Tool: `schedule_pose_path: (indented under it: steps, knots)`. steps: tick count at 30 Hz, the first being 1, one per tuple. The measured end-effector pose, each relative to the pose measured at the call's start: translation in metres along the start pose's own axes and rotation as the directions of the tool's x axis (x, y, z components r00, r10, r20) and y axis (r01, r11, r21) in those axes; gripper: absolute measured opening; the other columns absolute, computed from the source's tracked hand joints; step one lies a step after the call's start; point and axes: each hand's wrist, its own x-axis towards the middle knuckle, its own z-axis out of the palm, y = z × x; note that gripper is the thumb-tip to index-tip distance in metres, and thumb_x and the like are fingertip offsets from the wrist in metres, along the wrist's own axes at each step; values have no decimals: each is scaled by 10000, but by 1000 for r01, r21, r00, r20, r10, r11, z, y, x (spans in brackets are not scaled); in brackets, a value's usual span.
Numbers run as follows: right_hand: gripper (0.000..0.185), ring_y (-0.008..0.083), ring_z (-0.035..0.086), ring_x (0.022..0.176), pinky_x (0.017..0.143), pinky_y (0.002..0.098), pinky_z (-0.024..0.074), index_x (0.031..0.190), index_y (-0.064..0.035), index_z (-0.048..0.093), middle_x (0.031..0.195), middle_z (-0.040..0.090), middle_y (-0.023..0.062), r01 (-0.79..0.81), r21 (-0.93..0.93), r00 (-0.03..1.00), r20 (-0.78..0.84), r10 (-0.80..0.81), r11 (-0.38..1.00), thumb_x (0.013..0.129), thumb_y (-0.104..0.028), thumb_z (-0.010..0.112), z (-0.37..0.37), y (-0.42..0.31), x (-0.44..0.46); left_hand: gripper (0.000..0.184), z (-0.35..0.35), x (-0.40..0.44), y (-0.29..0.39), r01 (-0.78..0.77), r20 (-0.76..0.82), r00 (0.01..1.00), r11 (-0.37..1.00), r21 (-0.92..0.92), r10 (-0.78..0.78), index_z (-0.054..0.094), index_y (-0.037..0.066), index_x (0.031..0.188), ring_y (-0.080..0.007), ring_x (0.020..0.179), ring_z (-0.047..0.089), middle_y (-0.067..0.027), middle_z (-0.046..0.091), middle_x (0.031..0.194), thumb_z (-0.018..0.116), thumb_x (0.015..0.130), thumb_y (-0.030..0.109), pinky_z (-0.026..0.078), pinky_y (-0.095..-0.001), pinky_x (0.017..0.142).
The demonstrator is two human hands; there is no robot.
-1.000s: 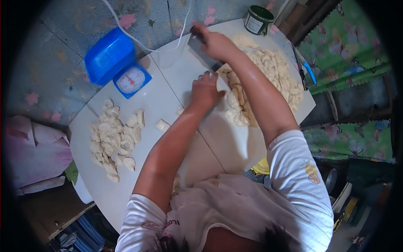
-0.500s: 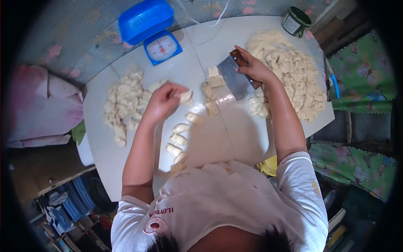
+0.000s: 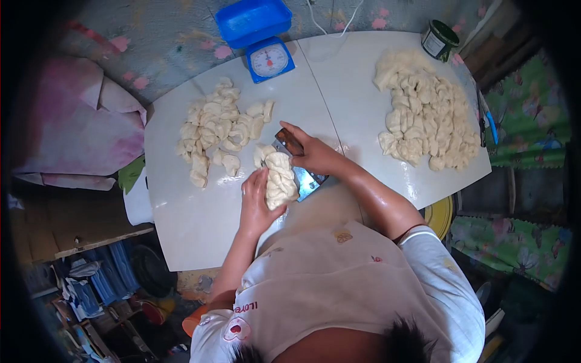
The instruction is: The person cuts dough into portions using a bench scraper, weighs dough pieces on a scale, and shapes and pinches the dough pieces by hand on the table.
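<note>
My right hand (image 3: 315,156) grips the wooden handle of a dough scraper (image 3: 308,183), its metal blade standing against one side of a gathered clump of dough pieces (image 3: 281,180). On the opposite side, my left hand (image 3: 256,202) is curled round the clump, its fingers and thumb pressed to the dough. A heap of cut dough pieces (image 3: 212,124) lies to the left, with a few lying slightly apart from it. At the right of the table sits a larger mass of dough pieces (image 3: 426,112).
A blue kitchen scale (image 3: 270,62) with a blue tray (image 3: 253,22) stands at the back of the white table (image 3: 339,78). At the far right corner is a dark green tub (image 3: 440,41). A blue-handled tool (image 3: 491,126) lies along the right edge. A yellow lid (image 3: 439,216) shows below.
The scraper and my right hand have moved left and toward my body. The pieces spread across the middle are now bunched together between the blade and my left hand.
</note>
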Motion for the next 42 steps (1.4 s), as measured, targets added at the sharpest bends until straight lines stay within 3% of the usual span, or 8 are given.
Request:
schedule_pose_path:
  steps: [7,9,13,18,28,31,37,42]
  knots:
    - [843,301,547,1125,913,355,436,1460,-164,156,1254,522,205,420,-93,825,-375,-423,903,757,-5,593,-44,-27,29,661,-33,99,8,-126,-218,972,974,-187,84,527,116,1254,-327,1202,443,-156,464,1282,745,629,112,405,-412,965]
    - [831,385,593,1010,843,392,468,1456,-162,142,1122,585,244,-43,-292,869,-483,-108,955,762,-102,595,-67,-42,28,572,-37,144,-15,-191,-141,973,980,-56,181,566,107,1202,-323,1195,458,-149,487,1272,722,652,124,413,-408,951]
    - [827,465,589,835,747,477,481,1436,-139,178,895,619,282,-236,-412,767,-635,-92,880,714,-133,582,-93,-10,3,371,-25,171,-13,-123,23,992,910,395,124,638,103,1078,-323,1082,536,-143,551,1163,653,710,144,460,-404,853]
    - [864,264,461,1206,992,318,365,1449,-100,176,1319,453,165,74,126,798,-602,17,989,711,-51,623,-91,44,-73,308,8,211,70,-238,101,969,963,129,226,635,34,1027,-358,938,581,-168,580,1041,639,738,141,469,-417,823]
    - [819,282,399,1270,1043,326,288,1455,-115,167,1370,402,175,118,114,813,-581,-30,986,778,-65,624,-62,69,-111,965,214,413,174,-3,195,980,972,-236,51,431,-106,1262,-386,1159,492,-318,472,1241,649,685,635,412,-406,961]
    - [817,270,378,1285,1050,323,274,1459,-103,153,1378,383,176,127,59,808,-585,-69,990,785,-63,614,-67,72,-112,797,238,438,188,-118,411,912,958,261,0,532,-44,1208,-377,1154,498,-262,478,1272,718,667,510,405,-405,973]
    - [819,252,187,1385,1105,333,167,1449,-41,165,1482,185,176,203,205,874,-479,-82,957,784,-70,643,-73,70,-113,569,228,457,182,259,618,787,907,-333,3,522,-99,1146,-297,945,619,-184,618,1019,751,660,90,492,-368,817]
    - [824,240,209,1376,1097,326,186,1452,-54,162,1486,182,158,214,241,897,-432,-93,946,787,-74,648,-77,67,-115,466,195,460,194,395,613,755,583,-710,234,523,-59,1130,-243,913,631,-147,629,1002,726,755,129,498,-337,805]
